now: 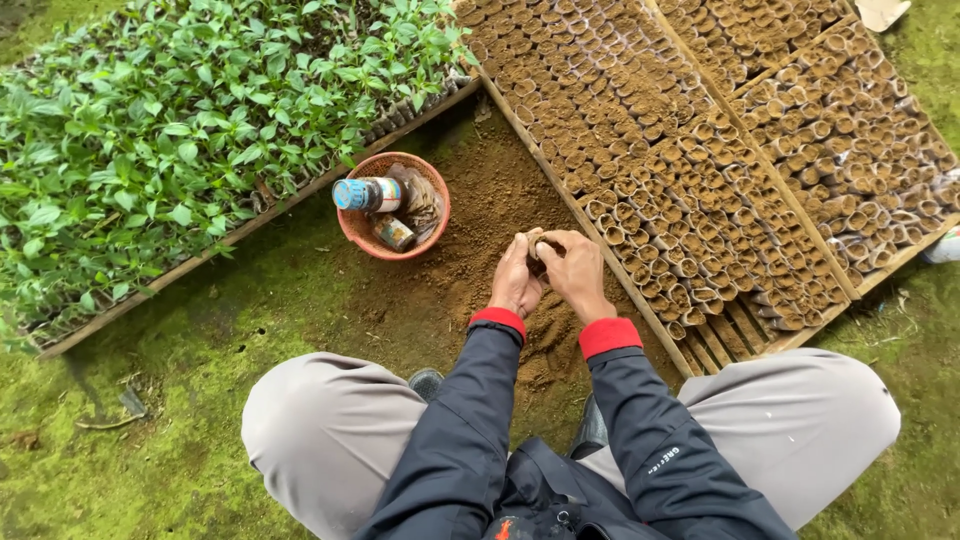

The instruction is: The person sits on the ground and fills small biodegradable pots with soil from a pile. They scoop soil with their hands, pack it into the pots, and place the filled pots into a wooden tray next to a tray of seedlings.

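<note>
Both hands meet over a patch of loose brown soil [480,215] in front of my knees. My left hand [515,280] and my right hand [575,272] together clasp a small soil-filled seedling pot [536,250], mostly hidden by the fingers. Just right of the hands lies a wooden-framed bed [590,225] packed with several rows of similar small soil-filled pots [650,150].
An orange bowl [360,228] holding a blue-capped bottle [368,194] and a small jar [394,233] sits left of the hands. A bed of green seedlings [180,130] fills the upper left. A second pot bed [850,130] lies at the right. Mossy ground [150,400] surrounds everything.
</note>
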